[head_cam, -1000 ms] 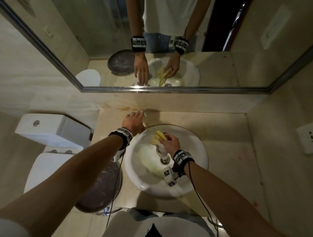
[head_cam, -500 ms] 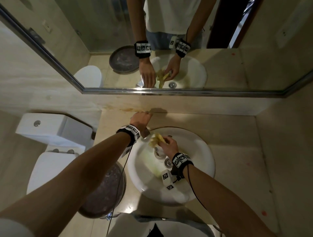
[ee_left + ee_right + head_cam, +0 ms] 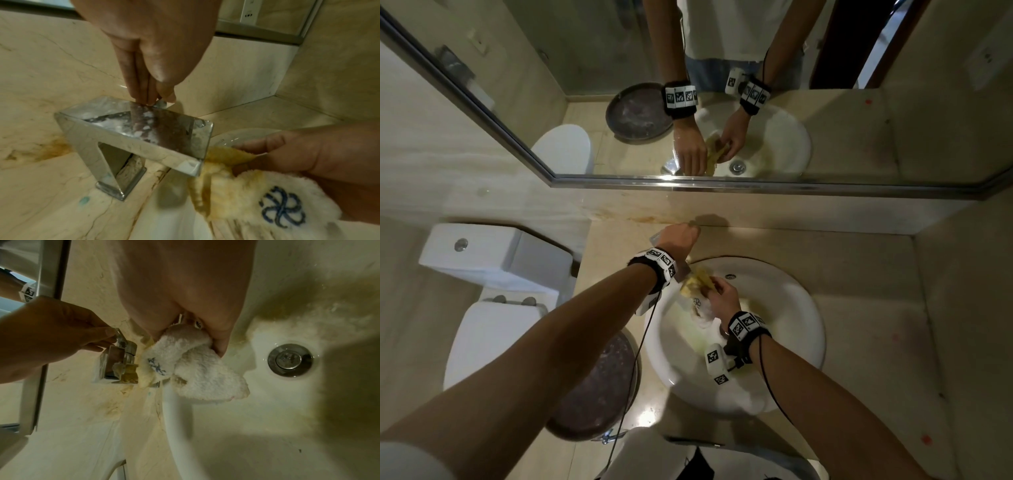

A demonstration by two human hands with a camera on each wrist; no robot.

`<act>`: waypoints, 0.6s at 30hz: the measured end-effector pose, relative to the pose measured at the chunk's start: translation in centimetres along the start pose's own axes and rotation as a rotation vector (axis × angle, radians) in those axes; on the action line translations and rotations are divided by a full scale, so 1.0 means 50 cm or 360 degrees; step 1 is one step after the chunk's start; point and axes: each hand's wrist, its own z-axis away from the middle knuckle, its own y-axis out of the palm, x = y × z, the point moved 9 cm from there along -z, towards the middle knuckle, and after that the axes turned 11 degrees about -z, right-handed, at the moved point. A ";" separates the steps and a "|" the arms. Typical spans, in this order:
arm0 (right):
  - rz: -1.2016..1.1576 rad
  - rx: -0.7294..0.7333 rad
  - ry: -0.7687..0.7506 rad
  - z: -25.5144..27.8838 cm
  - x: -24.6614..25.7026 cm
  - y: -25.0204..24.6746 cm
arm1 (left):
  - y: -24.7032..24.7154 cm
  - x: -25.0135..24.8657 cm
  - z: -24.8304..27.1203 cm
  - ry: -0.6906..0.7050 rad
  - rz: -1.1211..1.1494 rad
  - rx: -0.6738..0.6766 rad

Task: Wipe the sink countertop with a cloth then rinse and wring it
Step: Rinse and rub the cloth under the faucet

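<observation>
A white terry cloth (image 3: pixel 698 286) (image 3: pixel 242 194) (image 3: pixel 197 368), stained yellow and marked with a blue emblem, is bunched in my right hand (image 3: pixel 722 296) (image 3: pixel 308 152). That hand holds it just under the spout of the chrome faucet (image 3: pixel 133 129) (image 3: pixel 115 368), over the back left of the white sink basin (image 3: pixel 784 315). My left hand (image 3: pixel 681 240) (image 3: pixel 51 337) reaches over the faucet and pinches its small handle (image 3: pixel 161 103) between thumb and fingers. I cannot tell whether water is running. The beige stone countertop (image 3: pixel 859 274) shows yellow stains behind the faucet.
The drain (image 3: pixel 290 360) sits mid-basin. A toilet tank (image 3: pixel 493 260) and seat stand to the left, with a dark round bin lid (image 3: pixel 592 387) beside the counter. A mirror (image 3: pixel 722 102) runs along the back wall and a side wall closes the right.
My left hand has shifted back onto the faucet handle. My right hand has carried the cloth left and back, from mid-basin to right under the spout.
</observation>
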 end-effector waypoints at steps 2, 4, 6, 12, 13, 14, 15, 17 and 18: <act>-0.0002 0.0006 0.0002 0.001 -0.001 0.002 | -0.001 0.001 0.000 -0.0003 -0.0021 -0.0013; 0.0002 0.0004 0.0014 0.000 -0.005 0.004 | -0.004 0.002 0.000 -0.0012 -0.0044 -0.0039; 0.0010 -0.0018 0.0050 -0.004 -0.014 0.003 | -0.007 0.004 0.000 -0.0014 -0.0039 -0.0064; -0.0017 -0.0089 0.0222 -0.013 -0.045 -0.006 | -0.034 0.007 0.013 -0.0080 0.0057 -0.0352; -0.0043 -0.0112 0.0272 -0.013 -0.052 -0.008 | -0.041 0.008 0.023 -0.0094 0.0120 -0.0457; -0.0089 -0.0131 0.0320 -0.013 -0.059 -0.009 | -0.042 0.004 0.035 -0.0082 0.0167 -0.0564; -0.0132 -0.0143 0.0362 -0.012 -0.064 -0.009 | -0.045 -0.002 0.055 -0.0066 0.0206 -0.0655; -0.0180 -0.0161 0.0404 -0.016 -0.071 -0.008 | -0.029 -0.011 0.096 -0.0045 0.0274 -0.0734; -0.0196 -0.0162 0.0421 -0.016 -0.072 -0.007 | -0.011 -0.016 0.113 -0.0050 0.0286 -0.0727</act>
